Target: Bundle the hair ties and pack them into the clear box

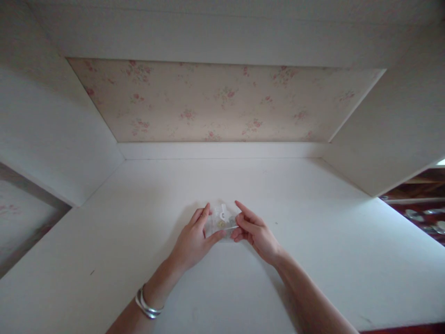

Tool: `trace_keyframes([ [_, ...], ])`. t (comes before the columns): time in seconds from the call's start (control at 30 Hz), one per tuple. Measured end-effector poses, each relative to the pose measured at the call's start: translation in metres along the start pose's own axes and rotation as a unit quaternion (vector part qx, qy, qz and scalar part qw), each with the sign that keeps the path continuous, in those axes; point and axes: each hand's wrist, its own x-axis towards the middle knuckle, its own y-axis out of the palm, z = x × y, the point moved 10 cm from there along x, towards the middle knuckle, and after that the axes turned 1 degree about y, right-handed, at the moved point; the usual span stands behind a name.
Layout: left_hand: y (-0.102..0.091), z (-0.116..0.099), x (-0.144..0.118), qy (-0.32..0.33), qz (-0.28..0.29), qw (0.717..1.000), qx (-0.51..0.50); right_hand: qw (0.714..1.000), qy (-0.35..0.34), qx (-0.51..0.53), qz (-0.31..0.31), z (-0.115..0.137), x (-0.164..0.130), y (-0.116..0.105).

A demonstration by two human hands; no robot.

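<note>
A small clear plastic container (218,214) rests low over the white surface between my hands; whether it is a box or a bag is hard to tell. Inside it show a yellowish round piece (221,224) and a white piece with a dark mark. My left hand (196,235) grips the container's left side, thumb along the near edge. The fingers of my right hand (255,230) pinch a thin, pale, shiny stick (230,228) whose far end points left over the container. My right index finger is stretched out above the pinch.
The white tabletop (222,287) is enclosed by white panels at left, right and above. Behind it is floral wallpaper (225,102). A small dark mark (92,272) lies at the left. Beyond the right edge, shiny round objects (413,214) stand on dark shelving.
</note>
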Motion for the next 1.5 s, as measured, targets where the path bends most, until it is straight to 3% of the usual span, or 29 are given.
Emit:
trace_keyframes([
  [0.2, -0.001, -0.004, -0.001, 0.020, 0.002, 1.000, -0.008, 0.991, -0.019, -0.127, 0.024, 0.008, -0.004, 0.003],
  [0.37, -0.002, -0.009, -0.002, 0.042, -0.004, 0.999, 0.027, 0.956, -0.063, -0.287, 0.013, 0.009, -0.002, -0.007],
  [0.5, -0.009, -0.015, -0.003, 0.040, -0.020, 0.999, -0.031, 0.931, -0.108, -0.348, 0.006, 0.016, -0.002, -0.007],
  [0.67, -0.011, -0.002, -0.001, -0.069, 0.003, 0.971, -0.231, 0.947, -0.110, -0.294, 0.063, 0.018, -0.006, 0.006],
  [0.83, 0.003, 0.009, -0.002, -0.149, 0.029, 0.934, -0.323, 0.942, -0.119, -0.300, 0.087, 0.020, -0.011, 0.008],
  [1.0, 0.019, -0.001, -0.004, -0.135, 0.085, 0.911, -0.380, 0.915, -0.164, -0.365, 0.052, 0.030, -0.016, 0.007],
  [1.1, 0.015, 0.000, -0.004, -0.140, 0.064, 0.911, -0.382, 0.891, -0.212, -0.402, 0.015, 0.036, -0.018, 0.010],
  [1.23, 0.010, 0.011, -0.005, -0.192, 0.024, 0.898, -0.395, 0.854, -0.279, -0.431, -0.078, 0.048, -0.020, 0.003],
  [1.5, 0.015, 0.000, -0.006, -0.178, 0.057, 0.891, -0.413, 0.793, -0.328, -0.512, -0.049, 0.051, -0.027, 0.021],
])
